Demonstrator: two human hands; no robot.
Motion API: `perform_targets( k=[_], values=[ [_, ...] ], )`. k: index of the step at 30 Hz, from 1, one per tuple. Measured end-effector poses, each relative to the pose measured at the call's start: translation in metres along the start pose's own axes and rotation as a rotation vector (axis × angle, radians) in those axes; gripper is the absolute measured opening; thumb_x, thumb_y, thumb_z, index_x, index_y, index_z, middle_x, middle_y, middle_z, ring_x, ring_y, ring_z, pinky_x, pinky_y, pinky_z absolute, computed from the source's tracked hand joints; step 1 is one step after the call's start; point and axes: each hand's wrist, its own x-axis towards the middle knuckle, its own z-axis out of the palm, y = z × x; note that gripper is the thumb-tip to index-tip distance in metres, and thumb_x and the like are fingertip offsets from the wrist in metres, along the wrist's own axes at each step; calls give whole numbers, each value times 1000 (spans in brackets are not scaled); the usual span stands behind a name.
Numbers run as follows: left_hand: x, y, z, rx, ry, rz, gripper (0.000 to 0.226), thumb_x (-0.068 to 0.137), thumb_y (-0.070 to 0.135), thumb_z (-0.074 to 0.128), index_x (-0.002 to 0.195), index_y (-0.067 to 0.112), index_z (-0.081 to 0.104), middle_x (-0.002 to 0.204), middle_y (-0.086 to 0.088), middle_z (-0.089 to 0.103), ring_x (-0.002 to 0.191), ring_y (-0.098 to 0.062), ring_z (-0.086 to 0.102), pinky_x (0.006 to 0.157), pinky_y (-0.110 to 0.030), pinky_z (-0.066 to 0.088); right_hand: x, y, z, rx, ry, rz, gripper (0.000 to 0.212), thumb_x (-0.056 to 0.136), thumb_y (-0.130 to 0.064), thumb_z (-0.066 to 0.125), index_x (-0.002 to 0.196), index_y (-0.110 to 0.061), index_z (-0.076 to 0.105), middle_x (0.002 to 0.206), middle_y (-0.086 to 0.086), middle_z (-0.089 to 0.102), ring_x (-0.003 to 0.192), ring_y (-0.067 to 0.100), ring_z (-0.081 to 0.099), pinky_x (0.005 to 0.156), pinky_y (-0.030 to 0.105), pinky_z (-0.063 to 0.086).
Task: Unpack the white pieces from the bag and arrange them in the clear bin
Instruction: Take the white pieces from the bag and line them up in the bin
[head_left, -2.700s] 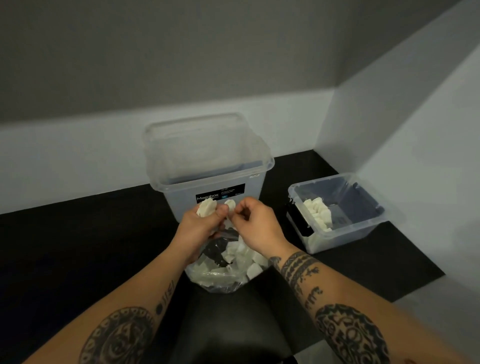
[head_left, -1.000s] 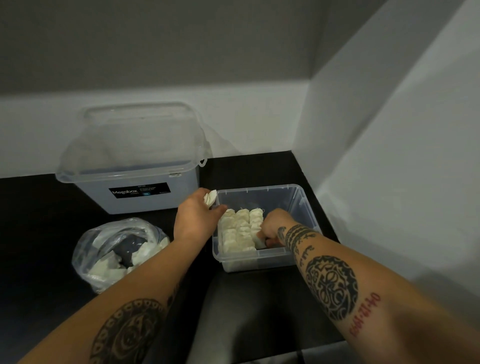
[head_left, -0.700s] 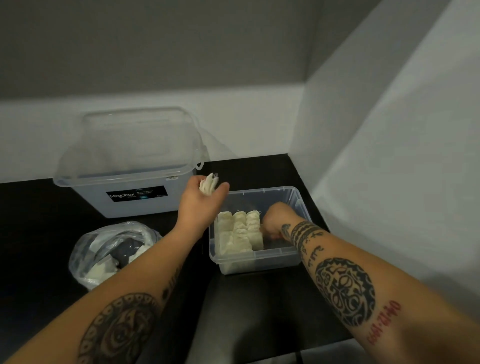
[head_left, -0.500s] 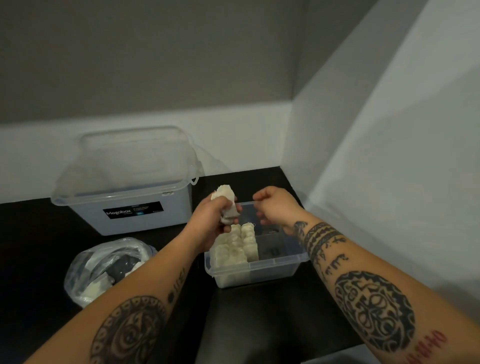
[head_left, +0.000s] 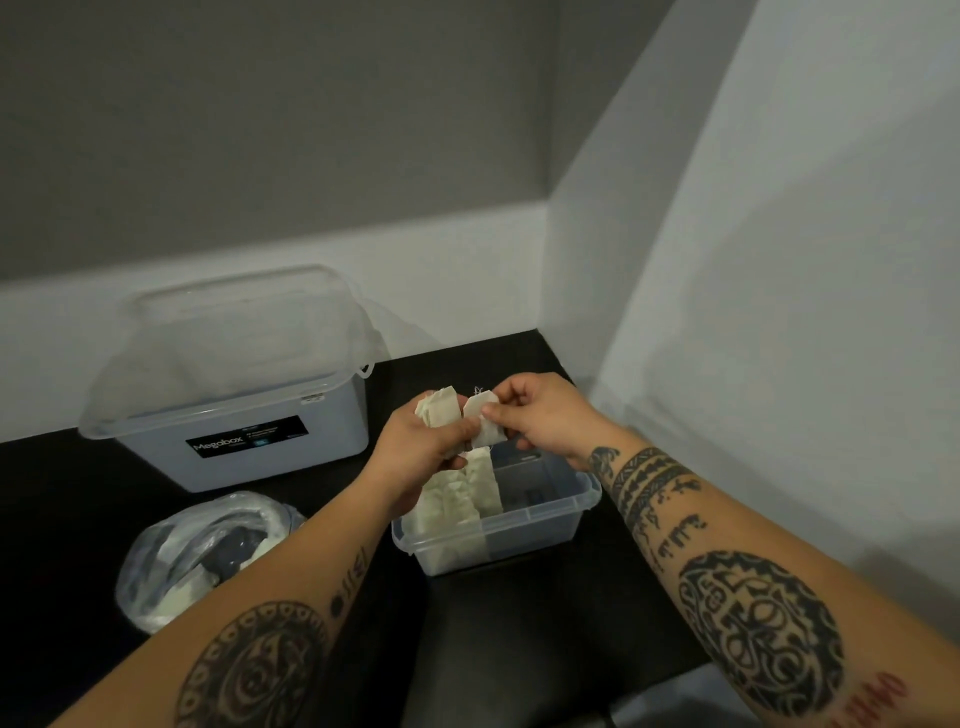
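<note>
While both hands hover over the small bin, going left to right: lower left of the frame has the clear plastic bag (head_left: 208, 556), mouth open, a fair few white pieces (head_left: 179, 597) inside, so I'd guess the job is only partway done. Above it, middle left, sits a big lidded storage box (head_left: 234, 395) with a black label; it isn't part of the job.

Centre frame, the left hand (head_left: 421, 457) is curled around a small stack of white pieces (head_left: 439, 408), which poke up above the fingers. Right next to it, the right hand (head_left: 540, 415) pinches a single white piece (head_left: 483, 423) between thumb and fingertips, looks like it's peeling it off the stack. A bit of thread sticks up at the top of that piece, so maybe sachets, can't say for sure.

Just below the hands is the small clear bin (head_left: 545, 519). Its left part is packed with upright rows of pieces (head_left: 457, 499), and the right part looks bare down to the bottom.

My take on doing this step well: pull one piece free cleanly so the rest of the stack doesn't fan out or drop, keep it upright, then slot it snug against the last row. Keeping the stack hand close over the bin means anything that slips lands inside rather than on the black table (head_left: 52, 519).
</note>
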Motion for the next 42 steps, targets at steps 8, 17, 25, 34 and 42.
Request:
perform_targets(
  k=[8,17,25,34,42],
  values=[
    [0,-7,-10,114,92,19,21,90,17,78,110,19,70,95,-7,75,82,-17,72,69,-30,61,5,14,5,-105,-47,60,9,89,-19,77,97,-20,72,91,1,75,78,10,70,67,22,57],
    [-1,-19,-14,148,224,53,11,94,24,74,104,28,69,98,-2,72,89,-18,72,69,-31,63,31,53,43,-677,-238,360,23,90,-25,73,109,-14,70,104,5,71,98,22,69,94,38,57],
    [0,-22,-15,118,217,29,14,93,25,74,105,29,69,99,-3,72,87,-16,72,65,-24,60,48,70,57,-753,-237,514,35,85,-30,79,113,-13,68,96,3,68,93,18,67,90,32,56],
    [1,-20,-17,-4,188,-4,22,92,19,74,110,26,64,105,-11,72,91,-23,73,76,-35,64,49,69,52,-637,-198,574,29,82,-24,83,102,-11,66,97,7,73,90,20,73,85,33,61],
    [-4,-13,-16,-67,106,-50,23,96,14,69,118,18,63,105,-9,77,97,-29,76,84,-41,64,45,26,20,-338,-25,269,16,94,-16,65,105,-6,69,101,11,71,77,16,67,67,33,62]
  ],
)
